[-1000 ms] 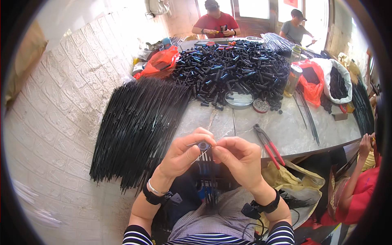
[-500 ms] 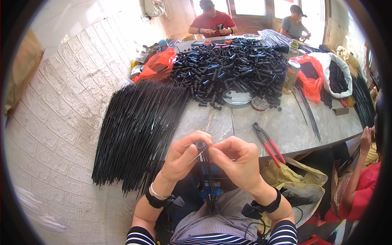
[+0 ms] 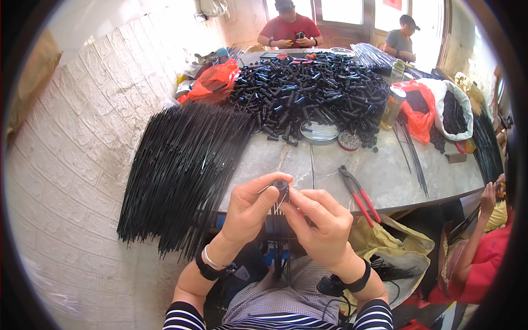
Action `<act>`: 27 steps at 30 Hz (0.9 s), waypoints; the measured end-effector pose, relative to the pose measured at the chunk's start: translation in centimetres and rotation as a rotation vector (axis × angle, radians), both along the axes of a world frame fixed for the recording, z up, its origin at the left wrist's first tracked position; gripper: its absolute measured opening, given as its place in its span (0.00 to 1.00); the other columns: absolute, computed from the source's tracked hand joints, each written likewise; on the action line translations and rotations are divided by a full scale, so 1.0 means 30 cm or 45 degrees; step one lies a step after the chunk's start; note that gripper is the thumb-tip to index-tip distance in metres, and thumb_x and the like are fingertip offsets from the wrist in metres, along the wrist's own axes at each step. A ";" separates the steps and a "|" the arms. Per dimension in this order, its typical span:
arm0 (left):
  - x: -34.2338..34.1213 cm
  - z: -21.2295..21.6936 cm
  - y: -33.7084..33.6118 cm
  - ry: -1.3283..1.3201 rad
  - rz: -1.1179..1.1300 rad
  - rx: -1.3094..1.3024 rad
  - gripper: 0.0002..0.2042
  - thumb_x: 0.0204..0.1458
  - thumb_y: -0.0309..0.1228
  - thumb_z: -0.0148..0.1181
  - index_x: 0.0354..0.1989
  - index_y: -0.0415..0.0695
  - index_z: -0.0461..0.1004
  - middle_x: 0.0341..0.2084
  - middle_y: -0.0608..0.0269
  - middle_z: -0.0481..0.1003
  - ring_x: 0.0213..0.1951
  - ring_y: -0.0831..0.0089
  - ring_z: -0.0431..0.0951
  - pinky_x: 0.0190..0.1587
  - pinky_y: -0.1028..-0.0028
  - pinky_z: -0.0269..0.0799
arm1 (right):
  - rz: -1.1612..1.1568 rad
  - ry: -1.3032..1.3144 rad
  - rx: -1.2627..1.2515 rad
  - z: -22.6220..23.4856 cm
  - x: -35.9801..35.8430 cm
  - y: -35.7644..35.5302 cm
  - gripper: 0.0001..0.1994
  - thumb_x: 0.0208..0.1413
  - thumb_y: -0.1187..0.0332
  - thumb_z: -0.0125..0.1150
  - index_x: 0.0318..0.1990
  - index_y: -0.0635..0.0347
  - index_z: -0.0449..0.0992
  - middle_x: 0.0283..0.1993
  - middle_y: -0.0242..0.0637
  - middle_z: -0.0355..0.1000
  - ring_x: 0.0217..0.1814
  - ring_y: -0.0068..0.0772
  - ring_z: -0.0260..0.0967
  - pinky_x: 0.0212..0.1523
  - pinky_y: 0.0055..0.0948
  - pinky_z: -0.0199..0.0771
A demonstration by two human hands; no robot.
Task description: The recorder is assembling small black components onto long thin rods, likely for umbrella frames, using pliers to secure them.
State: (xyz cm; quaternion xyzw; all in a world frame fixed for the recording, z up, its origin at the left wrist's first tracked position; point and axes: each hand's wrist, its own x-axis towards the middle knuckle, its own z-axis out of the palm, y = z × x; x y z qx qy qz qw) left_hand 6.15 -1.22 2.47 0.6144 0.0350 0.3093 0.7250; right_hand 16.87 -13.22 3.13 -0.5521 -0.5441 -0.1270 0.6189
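My left hand (image 3: 250, 206) is closed around a round black hub-like piece (image 3: 281, 186), its thumb and forefinger at the sides. Long thin black rods (image 3: 279, 242) hang below the piece toward my lap. Thin pale wires (image 3: 278, 204) stick out beneath it, between the two hands. My right hand (image 3: 325, 217) pinches at the piece's right side, thumb and forefinger at the wires; its fingertips partly hide what they grip. On the table to the right lie red-handled pincers (image 3: 358, 193), touched by neither hand.
A big heap of black tubular parts (image 3: 313, 91) covers the far table. Black rods (image 3: 176, 170) lie bundled at left. A round dish of pale pins (image 3: 319, 132), a small tin (image 3: 349, 140) and a jar (image 3: 392, 107) stand beyond my hands. Other people work around the table.
Both hands have shifted slightly right and up in view with the black piece, which has tilted a little. My right thumb has moved lower, under the piece.
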 end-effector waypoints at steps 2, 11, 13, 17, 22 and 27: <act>0.002 0.001 -0.011 -0.016 0.017 -0.050 0.16 0.61 0.31 0.54 0.52 0.34 0.72 0.41 0.62 0.77 0.43 0.79 0.74 0.48 0.78 0.69 | -0.026 -0.039 0.020 -0.006 -0.002 0.005 0.16 0.41 0.80 0.71 0.40 0.67 0.79 0.32 0.40 0.75 0.29 0.33 0.75 0.26 0.26 0.75; 0.012 -0.002 -0.045 -0.049 0.165 -0.118 0.16 0.61 0.30 0.54 0.53 0.33 0.71 0.41 0.56 0.77 0.41 0.76 0.76 0.47 0.79 0.73 | -0.145 -0.250 0.128 -0.035 -0.004 0.031 0.15 0.41 0.80 0.70 0.40 0.68 0.79 0.33 0.40 0.76 0.28 0.33 0.74 0.26 0.27 0.75; 0.010 0.008 -0.053 -0.077 0.098 -0.208 0.16 0.62 0.30 0.52 0.53 0.33 0.71 0.41 0.56 0.76 0.41 0.76 0.77 0.48 0.78 0.73 | -0.156 -0.302 0.158 -0.032 -0.001 0.035 0.15 0.41 0.80 0.70 0.40 0.68 0.79 0.33 0.40 0.76 0.28 0.33 0.74 0.26 0.28 0.75; 0.018 0.002 -0.056 -0.073 0.149 -0.202 0.16 0.62 0.30 0.52 0.54 0.34 0.70 0.41 0.54 0.76 0.42 0.75 0.77 0.49 0.78 0.72 | -0.133 -0.340 0.131 -0.023 0.004 0.042 0.13 0.42 0.81 0.69 0.38 0.68 0.78 0.32 0.39 0.75 0.27 0.34 0.74 0.25 0.27 0.74; 0.022 0.010 -0.058 -0.117 0.092 -0.203 0.16 0.63 0.28 0.49 0.56 0.35 0.69 0.44 0.52 0.76 0.45 0.73 0.76 0.51 0.75 0.71 | -0.114 -0.193 0.124 -0.030 -0.007 0.040 0.12 0.41 0.81 0.69 0.36 0.67 0.78 0.31 0.39 0.74 0.26 0.34 0.73 0.24 0.27 0.73; 0.015 0.020 -0.060 -0.072 0.081 -0.178 0.16 0.64 0.27 0.47 0.57 0.35 0.68 0.44 0.52 0.76 0.47 0.73 0.76 0.54 0.73 0.70 | -0.157 -0.283 0.129 -0.029 0.001 0.043 0.12 0.41 0.82 0.68 0.37 0.67 0.77 0.31 0.39 0.74 0.26 0.35 0.73 0.24 0.28 0.73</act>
